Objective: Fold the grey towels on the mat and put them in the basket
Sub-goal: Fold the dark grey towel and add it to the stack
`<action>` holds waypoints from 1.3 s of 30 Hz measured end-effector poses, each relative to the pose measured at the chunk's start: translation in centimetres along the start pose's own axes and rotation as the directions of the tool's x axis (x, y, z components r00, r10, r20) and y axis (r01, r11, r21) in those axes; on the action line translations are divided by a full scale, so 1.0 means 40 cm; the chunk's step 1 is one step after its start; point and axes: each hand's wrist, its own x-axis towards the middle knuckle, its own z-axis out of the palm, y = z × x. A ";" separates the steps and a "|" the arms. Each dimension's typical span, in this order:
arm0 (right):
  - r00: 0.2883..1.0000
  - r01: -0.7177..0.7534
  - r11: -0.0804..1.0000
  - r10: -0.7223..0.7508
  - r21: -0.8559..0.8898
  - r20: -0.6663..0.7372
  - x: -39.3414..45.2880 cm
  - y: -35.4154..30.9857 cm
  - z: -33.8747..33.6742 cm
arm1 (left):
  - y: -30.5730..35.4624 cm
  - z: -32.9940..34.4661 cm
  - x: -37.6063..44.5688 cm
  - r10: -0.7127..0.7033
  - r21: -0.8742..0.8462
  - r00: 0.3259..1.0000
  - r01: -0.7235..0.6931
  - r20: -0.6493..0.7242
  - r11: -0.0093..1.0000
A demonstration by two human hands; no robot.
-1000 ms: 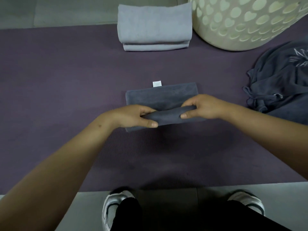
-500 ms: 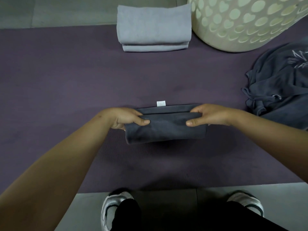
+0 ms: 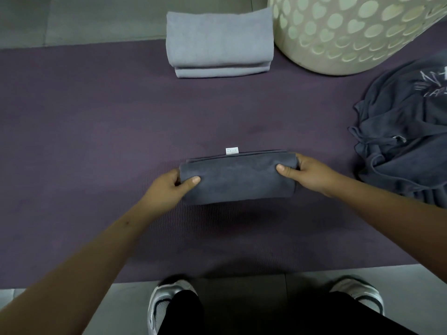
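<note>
A dark grey towel [image 3: 238, 178], folded into a thick narrow bundle with a white tag on its far edge, lies in the middle of the purple mat [image 3: 84, 131]. My left hand [image 3: 169, 187] grips its left end, thumb on top. My right hand [image 3: 307, 171] grips its right end the same way. A folded light grey towel [image 3: 219, 42] rests at the mat's far edge. Right beside it stands the cream basket [image 3: 343, 32] with heart-shaped holes; its inside is out of view.
A crumpled dark grey garment with white print [image 3: 406, 131] lies on the mat's right side. My two shoes [image 3: 167, 303] stand on the pale floor just off the mat's near edge. Grey floor runs behind the mat.
Both hands have folded the towel's near edge over onto its far part, making a thicker bundle. The hands have shifted from the middle out to the bundle's two ends.
</note>
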 end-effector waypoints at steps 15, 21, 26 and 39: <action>0.902 -0.154 0.898 -0.043 -0.412 -0.430 0.038 -0.015 0.082 | 0.020 0.128 0.034 0.246 0.337 0.783 -0.051 -0.571 0.940; 0.890 -0.189 0.890 -0.023 -0.415 -0.456 0.041 -0.020 0.088 | 0.075 0.224 0.095 0.598 0.809 0.795 -0.418 0.105 0.414; 0.714 -0.097 0.564 -0.535 -0.820 -0.452 0.039 -0.027 0.118 | 0.066 0.240 0.118 0.507 0.823 0.852 -0.377 0.128 0.426; 0.904 0.012 0.619 -0.342 -0.785 -0.256 0.049 0.009 0.110 | -0.028 0.152 0.112 0.497 0.741 0.839 -0.186 -0.222 0.645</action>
